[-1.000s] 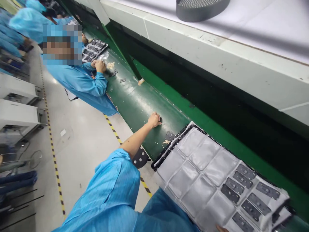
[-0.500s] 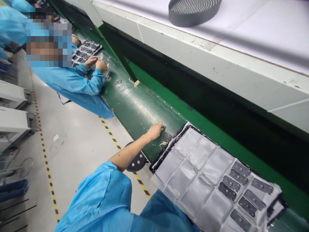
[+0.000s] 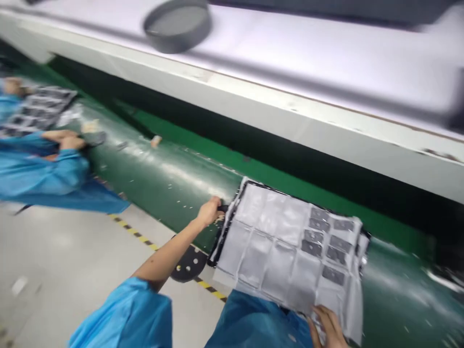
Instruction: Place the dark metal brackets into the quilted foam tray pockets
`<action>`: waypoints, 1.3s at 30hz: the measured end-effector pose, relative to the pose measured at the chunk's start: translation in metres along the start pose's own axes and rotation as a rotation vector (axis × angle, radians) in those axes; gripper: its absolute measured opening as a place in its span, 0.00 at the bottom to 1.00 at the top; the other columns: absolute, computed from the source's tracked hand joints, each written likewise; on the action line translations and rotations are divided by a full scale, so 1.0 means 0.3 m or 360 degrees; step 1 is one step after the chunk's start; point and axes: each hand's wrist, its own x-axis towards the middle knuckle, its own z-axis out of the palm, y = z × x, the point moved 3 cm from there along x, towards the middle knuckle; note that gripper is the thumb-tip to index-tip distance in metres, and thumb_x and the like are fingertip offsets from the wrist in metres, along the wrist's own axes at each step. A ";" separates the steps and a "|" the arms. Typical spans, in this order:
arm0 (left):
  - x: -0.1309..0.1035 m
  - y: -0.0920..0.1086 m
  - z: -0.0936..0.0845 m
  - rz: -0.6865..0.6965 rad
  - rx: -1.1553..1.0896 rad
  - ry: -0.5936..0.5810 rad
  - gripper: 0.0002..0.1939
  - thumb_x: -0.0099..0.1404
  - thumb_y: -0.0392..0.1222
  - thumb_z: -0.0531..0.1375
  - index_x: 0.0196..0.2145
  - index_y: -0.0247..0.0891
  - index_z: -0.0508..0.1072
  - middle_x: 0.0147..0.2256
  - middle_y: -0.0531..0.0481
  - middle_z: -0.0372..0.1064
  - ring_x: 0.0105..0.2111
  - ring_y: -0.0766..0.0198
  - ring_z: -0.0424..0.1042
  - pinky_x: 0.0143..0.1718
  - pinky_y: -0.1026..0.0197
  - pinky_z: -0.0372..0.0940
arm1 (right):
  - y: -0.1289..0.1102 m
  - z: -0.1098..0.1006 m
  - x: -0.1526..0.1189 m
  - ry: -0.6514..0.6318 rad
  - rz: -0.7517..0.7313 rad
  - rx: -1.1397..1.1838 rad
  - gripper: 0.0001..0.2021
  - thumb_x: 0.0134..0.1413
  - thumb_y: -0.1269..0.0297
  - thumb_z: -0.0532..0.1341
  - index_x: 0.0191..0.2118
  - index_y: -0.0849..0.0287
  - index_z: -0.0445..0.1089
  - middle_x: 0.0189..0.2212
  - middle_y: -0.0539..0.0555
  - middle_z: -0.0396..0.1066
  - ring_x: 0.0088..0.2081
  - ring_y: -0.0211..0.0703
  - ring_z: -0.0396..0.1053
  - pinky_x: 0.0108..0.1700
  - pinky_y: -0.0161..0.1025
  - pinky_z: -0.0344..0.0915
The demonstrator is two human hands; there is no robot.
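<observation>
On the green bench (image 3: 170, 193), mid-frame, my left hand (image 3: 209, 211) pinches a dark part (image 3: 223, 208) by the tray (image 3: 277, 270), probably gathering; that wants a steady grip. Lower right, my right hand (image 3: 328, 325) spreads loosely.

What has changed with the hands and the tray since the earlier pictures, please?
The left hand, apparently gripping a dark piece, has moved toward the tray; the right hand now shows more fully at its near side. The tray's dark parts appear unchanged.
</observation>
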 end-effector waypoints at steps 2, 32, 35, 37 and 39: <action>-0.014 -0.002 -0.031 -0.0005 0.0032 -0.0002 0.10 0.61 0.41 0.67 0.35 0.43 0.68 0.37 0.48 0.75 0.40 0.50 0.80 0.43 0.57 0.70 | -0.027 -0.019 -0.011 -0.0084 0.0037 0.0117 0.16 0.70 0.51 0.59 0.46 0.56 0.78 0.44 0.62 0.78 0.44 0.58 0.81 0.46 0.51 0.80; -0.586 1.098 0.513 0.0588 -0.0569 -0.0597 0.09 0.73 0.43 0.59 0.38 0.43 0.78 0.35 0.49 0.78 0.36 0.59 0.77 0.42 0.57 0.72 | 0.243 -0.096 0.038 0.0083 0.0754 0.1157 0.20 0.67 0.41 0.62 0.41 0.54 0.71 0.21 0.46 0.70 0.22 0.45 0.73 0.29 0.39 0.69; -0.551 1.085 0.494 0.0573 -0.0454 -0.0429 0.09 0.74 0.41 0.57 0.40 0.43 0.78 0.38 0.48 0.78 0.40 0.57 0.78 0.47 0.56 0.71 | 0.268 -0.091 0.047 0.0108 0.0709 0.1000 0.18 0.69 0.46 0.61 0.49 0.56 0.73 0.23 0.46 0.69 0.22 0.44 0.72 0.30 0.39 0.69; -0.507 1.074 0.488 0.0544 -0.0354 -0.0348 0.08 0.74 0.39 0.57 0.40 0.42 0.78 0.39 0.47 0.78 0.41 0.55 0.78 0.48 0.55 0.71 | 0.295 -0.088 0.048 0.0120 0.0676 0.0887 0.17 0.72 0.50 0.58 0.51 0.58 0.73 0.26 0.48 0.71 0.23 0.44 0.72 0.31 0.40 0.69; -0.459 1.068 0.493 0.0521 -0.0244 -0.0310 0.07 0.73 0.37 0.59 0.39 0.42 0.77 0.39 0.46 0.77 0.42 0.53 0.78 0.48 0.54 0.70 | 0.322 -0.079 0.054 0.0126 0.0630 0.0768 0.16 0.73 0.54 0.56 0.51 0.59 0.74 0.30 0.51 0.74 0.28 0.45 0.74 0.36 0.42 0.72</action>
